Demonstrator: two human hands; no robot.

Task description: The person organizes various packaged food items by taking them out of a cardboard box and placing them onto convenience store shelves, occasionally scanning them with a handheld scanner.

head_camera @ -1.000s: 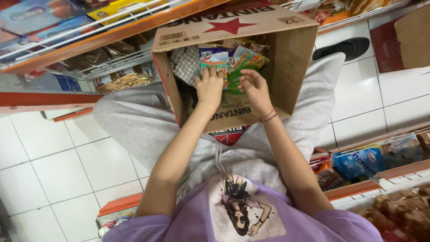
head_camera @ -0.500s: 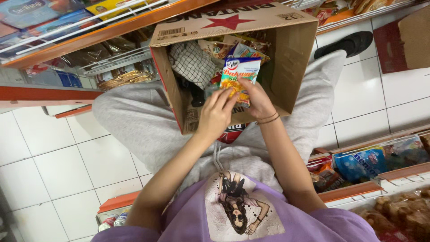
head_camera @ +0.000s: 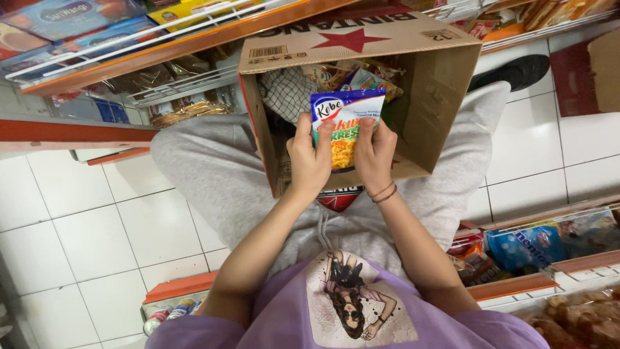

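Note:
A blue, white and green snack packet (head_camera: pixel 345 123) is held upright over an open cardboard box (head_camera: pixel 439 84) that rests on my lap. My left hand (head_camera: pixel 309 158) grips the packet's left edge and my right hand (head_camera: pixel 374 155) grips its right edge. Inside the box lie more snack packets (head_camera: pixel 368 77) and a checked cloth or bag (head_camera: pixel 284 94). I sit on the floor in grey trousers and a purple shirt; two thin bands circle my right wrist.
Orange shop shelves with wire rails (head_camera: pixel 161 32) hold packaged goods at the top. Lower shelves with snack bags (head_camera: pixel 529 245) stand at my right. White floor tiles (head_camera: pixel 97 226) spread to the left. A black shoe (head_camera: pixel 510 71) shows beyond the box.
Both hands were down inside the box among the packets; they have lifted one packet out and raised it toward me, now holding it upright with both hands.

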